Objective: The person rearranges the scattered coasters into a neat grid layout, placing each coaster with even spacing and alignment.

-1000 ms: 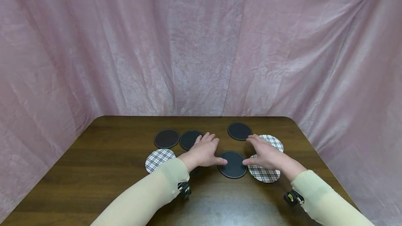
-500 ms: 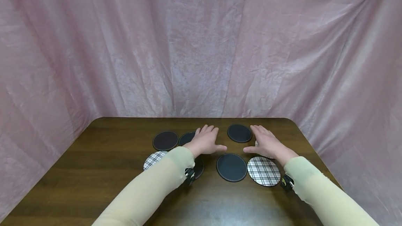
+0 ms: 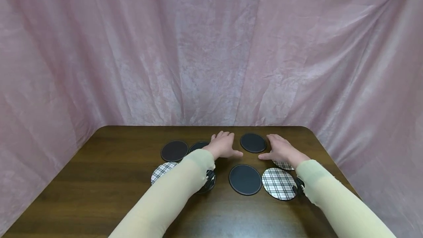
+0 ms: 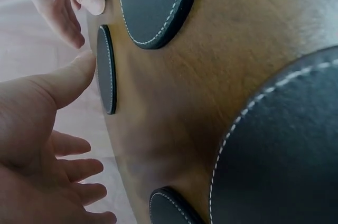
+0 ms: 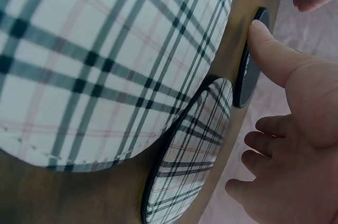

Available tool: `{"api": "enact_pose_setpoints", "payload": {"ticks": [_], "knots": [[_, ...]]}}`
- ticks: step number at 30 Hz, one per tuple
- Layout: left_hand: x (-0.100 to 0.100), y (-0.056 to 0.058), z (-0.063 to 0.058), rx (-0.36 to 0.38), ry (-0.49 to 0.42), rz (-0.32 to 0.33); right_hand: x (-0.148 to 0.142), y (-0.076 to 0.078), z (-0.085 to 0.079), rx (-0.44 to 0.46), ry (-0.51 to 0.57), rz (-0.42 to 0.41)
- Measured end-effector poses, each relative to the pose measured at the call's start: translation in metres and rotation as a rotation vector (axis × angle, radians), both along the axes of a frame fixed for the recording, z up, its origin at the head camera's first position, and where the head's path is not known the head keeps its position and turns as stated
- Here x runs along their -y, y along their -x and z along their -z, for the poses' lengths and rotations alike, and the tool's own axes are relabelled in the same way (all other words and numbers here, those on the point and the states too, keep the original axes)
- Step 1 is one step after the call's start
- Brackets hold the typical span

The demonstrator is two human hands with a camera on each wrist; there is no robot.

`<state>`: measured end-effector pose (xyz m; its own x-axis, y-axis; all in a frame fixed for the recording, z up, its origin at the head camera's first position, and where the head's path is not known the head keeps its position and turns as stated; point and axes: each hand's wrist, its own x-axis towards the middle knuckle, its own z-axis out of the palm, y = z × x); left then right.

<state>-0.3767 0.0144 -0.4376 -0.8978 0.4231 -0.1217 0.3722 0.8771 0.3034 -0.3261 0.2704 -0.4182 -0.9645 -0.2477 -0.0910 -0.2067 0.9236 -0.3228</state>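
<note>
Five dark coasters (image 3: 245, 180) and three plaid coasters (image 3: 279, 184) lie flat, probably spread singly so every face can show: one dark between the left grip (image 3: 223, 146) and the right grip (image 3: 282, 150), one short of that gap, two plaid beneath and just nearer than the right, and three dark with one plaid left of or nearer than the left. Both grips are released, fingers loosely extended, holding nothing, apparently raised clear of the wooden worktop (image 3: 99, 179).
</note>
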Motion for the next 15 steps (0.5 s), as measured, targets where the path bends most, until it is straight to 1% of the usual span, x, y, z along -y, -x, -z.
{"api": "enact_pose_setpoints", "payload": {"ticks": [1,2,5,6,7,8,10,12,13,15], "knots": [[-0.001,0.005,0.005,-0.002,0.002,-0.001,0.0,0.001,0.0,0.005,0.0,0.002],[-0.002,0.004,0.004,0.003,0.008,-0.004,0.0,0.003,0.0,0.011,0.002,0.004],[-0.004,-0.004,-0.005,0.016,0.02,-0.007,-0.001,0.007,0.003,0.036,0.027,0.011],[-0.005,-0.005,-0.003,0.008,0.021,-0.006,-0.001,0.007,0.003,0.047,0.041,0.012],[-0.006,-0.009,-0.007,0.008,0.03,-0.007,-0.003,0.011,0.008,0.041,0.047,0.006],[-0.007,-0.013,-0.011,0.015,0.038,-0.006,-0.003,0.011,0.008,0.048,0.058,0.004],[-0.012,-0.011,-0.007,0.015,0.043,-0.003,-0.003,0.012,0.01,0.053,0.064,-0.002],[-0.018,-0.001,0.005,0.01,0.043,0.0,-0.002,0.011,0.01,0.061,0.078,0.006],[-0.02,-0.001,0.003,0.027,0.043,0.0,-0.002,0.01,0.01,0.062,0.082,0.01],[-0.023,0.001,0.005,0.032,0.04,-0.003,0.002,0.007,0.006,0.071,0.092,0.018]]}}
